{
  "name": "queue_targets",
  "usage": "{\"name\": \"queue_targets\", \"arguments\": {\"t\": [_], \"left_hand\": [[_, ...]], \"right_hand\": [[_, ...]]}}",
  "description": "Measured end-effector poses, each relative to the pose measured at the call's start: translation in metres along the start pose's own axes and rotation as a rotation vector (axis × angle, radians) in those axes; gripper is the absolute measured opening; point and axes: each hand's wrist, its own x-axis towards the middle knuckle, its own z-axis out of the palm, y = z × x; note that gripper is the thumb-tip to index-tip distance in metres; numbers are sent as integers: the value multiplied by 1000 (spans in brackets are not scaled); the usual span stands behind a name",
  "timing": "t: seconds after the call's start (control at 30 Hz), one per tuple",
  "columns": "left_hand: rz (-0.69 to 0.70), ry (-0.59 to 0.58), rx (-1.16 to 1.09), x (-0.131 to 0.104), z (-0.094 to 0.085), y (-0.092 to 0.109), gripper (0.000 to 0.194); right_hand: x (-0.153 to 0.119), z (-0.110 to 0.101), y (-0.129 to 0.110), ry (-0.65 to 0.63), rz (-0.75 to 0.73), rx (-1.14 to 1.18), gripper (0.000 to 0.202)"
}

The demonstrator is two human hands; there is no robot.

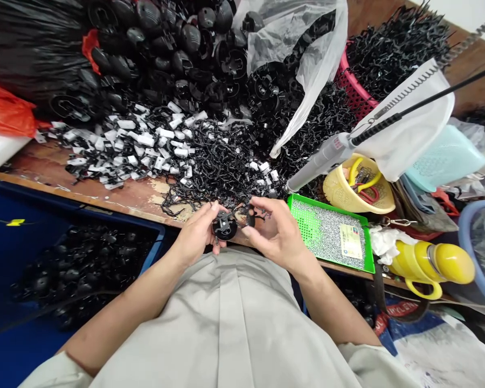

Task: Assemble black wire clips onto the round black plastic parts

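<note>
My left hand [198, 233] is closed on a round black plastic housing [225, 228], its inner side facing up with small fittings inside. Just to the right, my right hand [278, 233] pinches a small dark plastic part [251, 216] between thumb and fingers, a little apart from the housing. Beyond my hands, a heap of thin black plastic pieces [222, 156] spreads over the bench. To its left lies a pile of small white blocks with black parts [141, 140].
Black housings [181, 48] pile up at the back. A grey electric screwdriver [319, 161] hangs on a coiled cord at right, above a green tray of screws [331, 231]. Beside it are a yellow basket with pliers [358, 186] and a yellow bottle [432, 261]. A blue bin [8, 345] stands lower left.
</note>
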Motion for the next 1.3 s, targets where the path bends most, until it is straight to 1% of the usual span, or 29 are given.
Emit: {"name": "queue_targets", "arguments": {"t": [0.07,0.13,0.27,0.37,0.47,0.53,0.6,0.63,0.7,0.77,0.83,0.9,1.0,1.07,1.13,1.2,1.27,1.3], "left_hand": [[-17,-38,1,0,4,-3,44],[-25,-71,9,1,6,-7,50],[-7,-82,40,0,9,-14,54],[15,-64,65,-3,11,-13,49],[37,-89,111,-5,12,-9,34],[58,-105,132,-6,12,-6,33],[78,-113,150,-6,10,-4,35],[86,-115,166,-6,9,-3,36],[105,-117,213,-7,8,-3,39],[138,-101,274,-8,9,-3,42],[188,-89,332,-8,11,-4,41],[227,-95,356,-8,15,-4,37],[228,-99,316,-5,18,-3,34],[178,-85,271,-2,18,-1,35],[97,-82,195,1,18,1,34],[19,-84,82,3,17,2,31],[-35,-90,-15,5,17,4,28],[-57,-96,-43,6,17,4,27]], "right_hand": [[1,-4,-7,-73,-115,2,59],[0,-4,-8,-136,-182,-16,64],[-1,1,-3,-199,-194,-36,67],[-1,4,2,-222,-205,-37,66],[1,6,4,-251,-212,-23,65],[2,6,4,-262,-218,3,66],[2,6,4,-220,-202,48,64],[2,7,4,-168,-172,74,61],[0,8,5,-38,-68,129,46],[-3,10,5,52,54,189,30],[-6,10,5,72,142,257,21],[-9,9,4,79,185,299,18],[-12,5,4,134,156,265,25],[-15,4,6,164,87,205,35],[-18,6,11,146,5,139,42],[-20,10,16,92,-53,77,42],[-21,14,20,60,-62,47,36],[-20,15,22,65,-51,46,34]]}}
